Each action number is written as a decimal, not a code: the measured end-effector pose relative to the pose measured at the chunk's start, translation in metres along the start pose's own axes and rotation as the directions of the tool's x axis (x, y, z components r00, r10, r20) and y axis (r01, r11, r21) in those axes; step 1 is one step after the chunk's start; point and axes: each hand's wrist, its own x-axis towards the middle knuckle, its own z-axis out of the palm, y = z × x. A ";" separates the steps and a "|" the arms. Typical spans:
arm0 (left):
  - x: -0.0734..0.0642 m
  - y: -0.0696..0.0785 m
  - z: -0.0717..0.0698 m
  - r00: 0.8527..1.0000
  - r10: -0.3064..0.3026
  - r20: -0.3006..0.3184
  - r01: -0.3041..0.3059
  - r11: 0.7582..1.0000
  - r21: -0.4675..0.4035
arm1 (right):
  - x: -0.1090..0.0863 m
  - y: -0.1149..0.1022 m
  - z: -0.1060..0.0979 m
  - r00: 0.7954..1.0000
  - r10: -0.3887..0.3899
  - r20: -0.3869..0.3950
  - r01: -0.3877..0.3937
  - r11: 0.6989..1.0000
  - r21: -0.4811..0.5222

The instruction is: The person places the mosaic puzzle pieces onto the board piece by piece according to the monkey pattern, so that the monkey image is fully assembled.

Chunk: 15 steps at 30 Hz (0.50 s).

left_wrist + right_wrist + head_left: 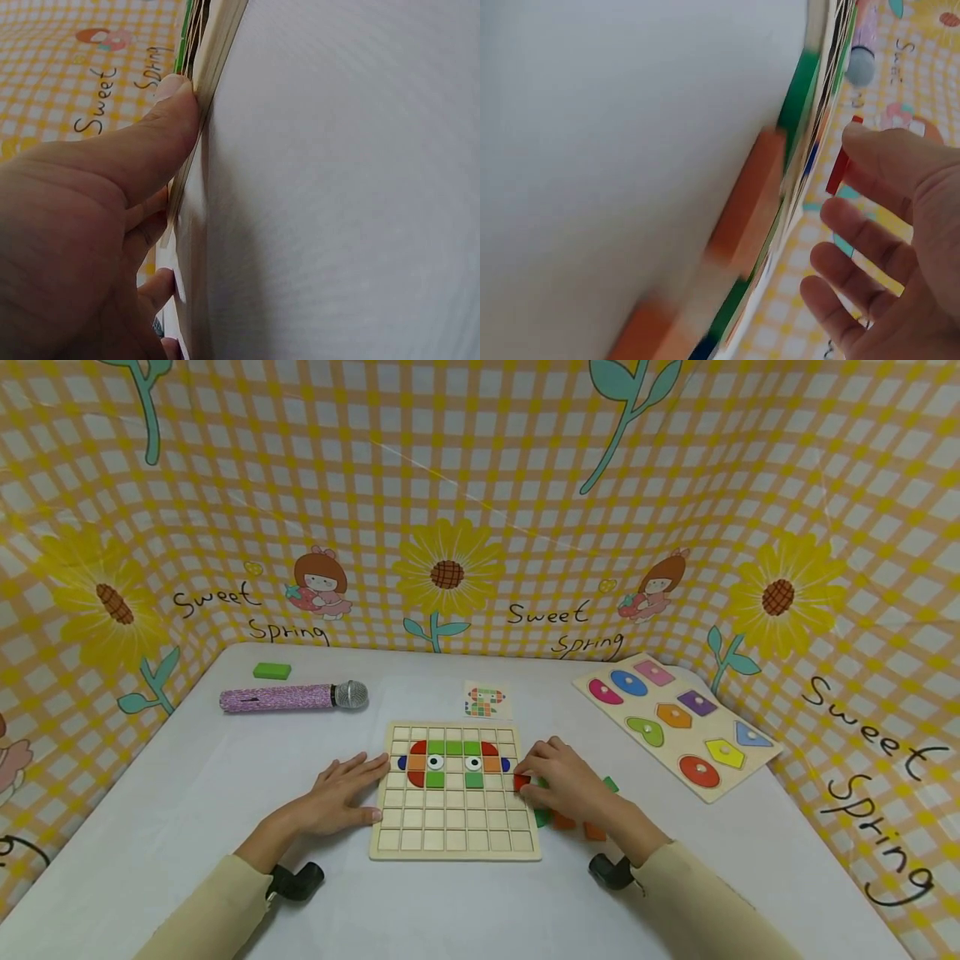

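Observation:
A wooden grid board (pixel 454 841) lies on the white table, with colored pieces and two round eye pieces set in its upper squares. My left hand (pixel 335 799) rests against the board's left edge, fingers fairly straight, and in the left wrist view the thumb (pixel 154 142) touches the board's side. Just past the right edge of the board, my right hand (pixel 570 781) pinches a red block (pixel 521 783) between thumb and forefinger. The right wrist view shows this red block (pixel 843 157) held up off the table, the other fingers spread loosely.
Orange blocks (pixel 595 832) and green ones (pixel 542 817) lie beneath and beside the right hand. Behind the board is a pattern card (pixel 488 699). A purple microphone (pixel 281 698) and a green block (pixel 272 671) lie back left, a shape puzzle board (pixel 611 708) back right.

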 end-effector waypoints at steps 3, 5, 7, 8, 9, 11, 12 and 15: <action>0.000 0.000 0.000 1.000 0.002 0.000 -0.002 1.000 0.004 | 0.007 -0.008 0.004 1.000 -0.002 -0.006 0.002 1.000 -0.030; 0.000 0.001 0.000 1.000 0.003 0.000 -0.003 1.000 0.003 | 0.011 -0.013 0.006 1.000 0.004 0.002 -0.003 0.999 -0.046; 0.000 0.001 0.000 1.000 0.003 0.001 -0.003 1.000 0.001 | 0.015 -0.017 0.008 1.000 0.013 0.008 -0.013 0.998 -0.057; 0.000 0.001 0.000 1.000 0.004 0.000 -0.004 1.000 0.000 | 0.017 -0.018 0.009 1.000 0.017 0.008 -0.017 0.998 -0.057; 0.000 0.001 0.000 1.000 0.006 -0.001 -0.006 1.000 -0.002 | 0.019 -0.019 0.010 1.000 0.021 0.010 -0.020 0.998 -0.053; 0.000 0.001 0.000 1.000 0.009 -0.003 -0.009 1.000 -0.004 | 0.022 -0.021 0.012 1.000 0.025 0.011 -0.025 0.998 -0.056; 0.000 0.001 0.000 1.000 0.010 -0.003 -0.010 1.000 -0.004 | 0.023 -0.022 0.013 1.000 0.028 0.010 -0.028 0.998 -0.057; 0.000 0.001 0.000 1.000 0.014 -0.003 -0.014 1.000 -0.001 | 0.026 -0.024 0.015 1.000 0.026 0.010 -0.026 0.997 -0.071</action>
